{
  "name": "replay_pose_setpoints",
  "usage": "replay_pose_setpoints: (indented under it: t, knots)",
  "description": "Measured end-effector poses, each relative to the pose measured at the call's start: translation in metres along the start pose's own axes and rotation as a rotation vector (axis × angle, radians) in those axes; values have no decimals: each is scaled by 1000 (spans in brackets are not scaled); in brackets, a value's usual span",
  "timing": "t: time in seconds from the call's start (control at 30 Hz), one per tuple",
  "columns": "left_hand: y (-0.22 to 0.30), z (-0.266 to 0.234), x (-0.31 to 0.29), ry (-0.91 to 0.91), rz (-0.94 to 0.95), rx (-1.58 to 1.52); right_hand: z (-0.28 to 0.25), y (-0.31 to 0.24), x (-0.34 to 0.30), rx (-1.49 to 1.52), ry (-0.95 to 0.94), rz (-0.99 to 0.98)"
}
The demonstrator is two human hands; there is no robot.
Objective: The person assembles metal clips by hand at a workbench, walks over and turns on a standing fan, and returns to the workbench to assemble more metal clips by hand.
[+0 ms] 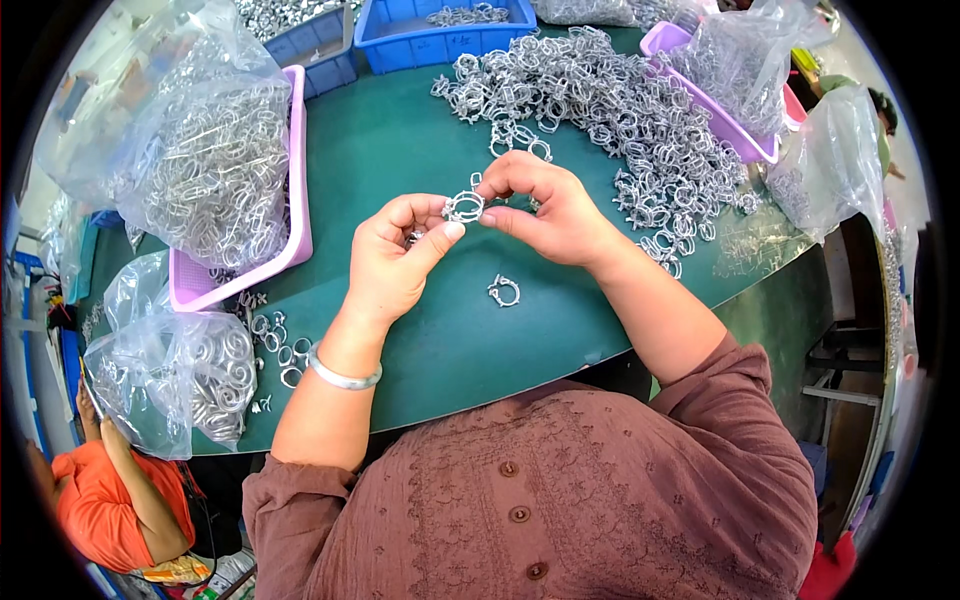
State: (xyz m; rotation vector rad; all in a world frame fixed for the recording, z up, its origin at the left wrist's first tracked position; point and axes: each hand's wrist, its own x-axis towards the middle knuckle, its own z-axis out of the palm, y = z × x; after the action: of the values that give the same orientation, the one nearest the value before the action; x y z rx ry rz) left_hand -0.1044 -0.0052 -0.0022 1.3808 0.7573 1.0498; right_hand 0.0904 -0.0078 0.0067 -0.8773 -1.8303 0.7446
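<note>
My left hand (392, 255) pinches a silvery ring-shaped metal part (463, 208) between thumb and fingers. More small metal bits show in the curl of its fingers, too small to name. From the other side, my right hand (545, 208) has its thumb and forefinger closed at the ring's right edge, with a small metal loop (476, 181) by the forefinger tip. Something silvery peeks out behind the right fingers, mostly hidden. Below the hands, a single metal ring (504, 291) lies on the green table (430, 345).
A large heap of metal rings (600, 95) covers the far right. Pink baskets (300, 190) with plastic bags of metal parts (215, 165) flank both sides. Blue bins (445, 45) stand at the back. Loose rings (285, 345) lie beside my left forearm. Another person (120, 500) sits at lower left.
</note>
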Motion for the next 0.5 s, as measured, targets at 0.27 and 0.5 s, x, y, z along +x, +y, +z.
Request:
replay_pose_setpoints:
  t: [0.27,0.5]
  knots:
    - [-3,3,0,27,56,8,-1,2,0,-25,-5,-24]
    - [-2,1,-1,-13,82,56,-1,-1,1,-62,22,-66]
